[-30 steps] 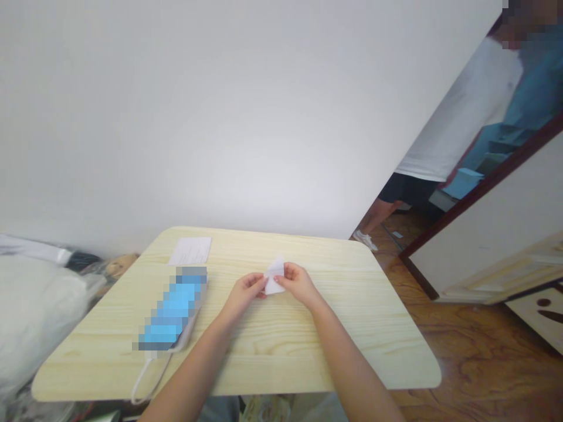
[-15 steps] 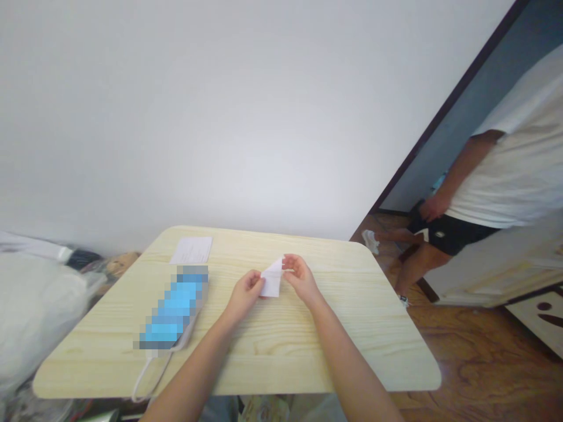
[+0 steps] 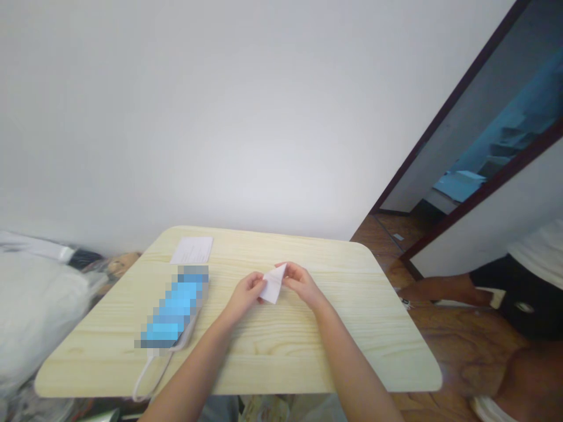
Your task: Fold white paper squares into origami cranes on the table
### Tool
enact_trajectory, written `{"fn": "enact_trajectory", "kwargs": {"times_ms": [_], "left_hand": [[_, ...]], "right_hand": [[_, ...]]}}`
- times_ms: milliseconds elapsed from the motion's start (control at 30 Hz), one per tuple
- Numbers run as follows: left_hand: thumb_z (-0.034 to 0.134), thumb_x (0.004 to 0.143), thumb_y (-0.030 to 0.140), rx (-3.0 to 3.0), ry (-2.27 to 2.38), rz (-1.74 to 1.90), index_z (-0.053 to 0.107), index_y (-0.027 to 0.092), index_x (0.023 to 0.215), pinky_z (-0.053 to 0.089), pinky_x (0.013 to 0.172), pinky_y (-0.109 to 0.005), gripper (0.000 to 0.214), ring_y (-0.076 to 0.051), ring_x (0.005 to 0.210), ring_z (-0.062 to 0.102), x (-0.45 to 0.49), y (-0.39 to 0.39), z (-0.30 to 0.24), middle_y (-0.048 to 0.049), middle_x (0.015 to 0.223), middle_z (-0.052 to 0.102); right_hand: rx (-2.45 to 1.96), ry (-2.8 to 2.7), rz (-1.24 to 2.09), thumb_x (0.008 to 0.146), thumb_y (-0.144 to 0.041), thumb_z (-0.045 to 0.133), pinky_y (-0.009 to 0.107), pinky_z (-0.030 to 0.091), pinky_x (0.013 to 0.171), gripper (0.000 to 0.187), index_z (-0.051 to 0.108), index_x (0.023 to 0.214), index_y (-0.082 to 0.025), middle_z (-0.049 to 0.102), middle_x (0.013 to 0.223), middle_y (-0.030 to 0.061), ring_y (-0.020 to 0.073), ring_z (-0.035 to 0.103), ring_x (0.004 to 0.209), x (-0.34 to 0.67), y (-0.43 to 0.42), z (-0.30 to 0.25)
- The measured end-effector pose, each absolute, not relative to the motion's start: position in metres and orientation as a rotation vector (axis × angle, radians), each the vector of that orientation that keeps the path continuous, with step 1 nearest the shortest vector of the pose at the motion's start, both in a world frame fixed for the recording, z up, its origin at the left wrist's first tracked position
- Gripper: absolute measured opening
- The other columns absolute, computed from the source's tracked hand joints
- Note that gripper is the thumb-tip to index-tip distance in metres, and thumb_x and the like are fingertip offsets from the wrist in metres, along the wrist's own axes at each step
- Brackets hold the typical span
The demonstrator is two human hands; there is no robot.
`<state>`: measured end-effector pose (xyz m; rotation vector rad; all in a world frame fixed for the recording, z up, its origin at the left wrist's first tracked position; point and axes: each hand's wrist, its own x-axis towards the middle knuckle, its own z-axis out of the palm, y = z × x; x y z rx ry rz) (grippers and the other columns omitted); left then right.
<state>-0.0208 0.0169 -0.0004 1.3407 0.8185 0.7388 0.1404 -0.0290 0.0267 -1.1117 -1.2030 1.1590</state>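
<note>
White paper, a small sheet folded into a pointed shape [image 3: 273, 283], is held above the middle of a pale pine-grain table with rounded corners [image 3: 281, 357]. The person's bare left hand [image 3: 246, 291] pinches its left side between thumb and fingers, and the bare right hand [image 3: 302, 285] grasps it near the far tip, so both hands are closed on the paper and neither has released it. From where I stand, the step in hand seems to be folding this paper, and the next move, I think, asks for the tip to be brought over and the crease pressed firmly. I cannot tell if the paper touches the tabletop. To the left of the hands lies a blurred flat blue packet [image 3: 173, 308] with a thin white loop [image 3: 152, 375] at its near end, and by the far edge is a printed white sheet [image 3: 192, 250]. Compared with half a second ago, the paper looks narrower and the hands stand closer together. A co-worker in dark shorts [image 3: 519, 296], who was by the doorway, is now at the near right, with a bare leg [image 3: 440, 289] stretched toward the table's right side.
</note>
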Motion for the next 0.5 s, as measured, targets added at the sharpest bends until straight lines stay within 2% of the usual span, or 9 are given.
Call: {"fn": "enact_trajectory", "kwargs": {"times_ms": [333, 500], "left_hand": [[0.058, 0.063, 0.035, 1.167, 0.842, 0.716, 0.057, 0.015, 0.072, 0.039, 0.044, -0.021, 0.022, -0.011, 0.049, 0.051, -0.02, 0.016, 0.007, 0.0023, 0.057, 0.055], [0.058, 0.064, 0.037, 1.181, 0.824, 0.723, 0.055, 0.015, 0.074, 0.04, 0.044, -0.021, 0.025, -0.011, 0.048, 0.051, -0.02, 0.017, 0.004, 0.0032, 0.055, 0.055]], "right_hand": [[-1.066, -1.182, 1.204, 0.066, -0.019, 0.058, 0.024, 0.042, 0.064, 0.026, 0.057, 0.092, -0.02, 0.059, 0.077, -0.0011, 0.0121, 0.054, 0.07, 0.141, -0.029, 0.027], [-1.144, -1.203, 1.071, 0.064, -0.017, 0.057, 0.024, 0.041, 0.064, 0.021, 0.057, 0.085, -0.018, 0.058, 0.073, -0.0009, 0.0124, 0.053, 0.068, 0.14, -0.025, 0.016]]}}
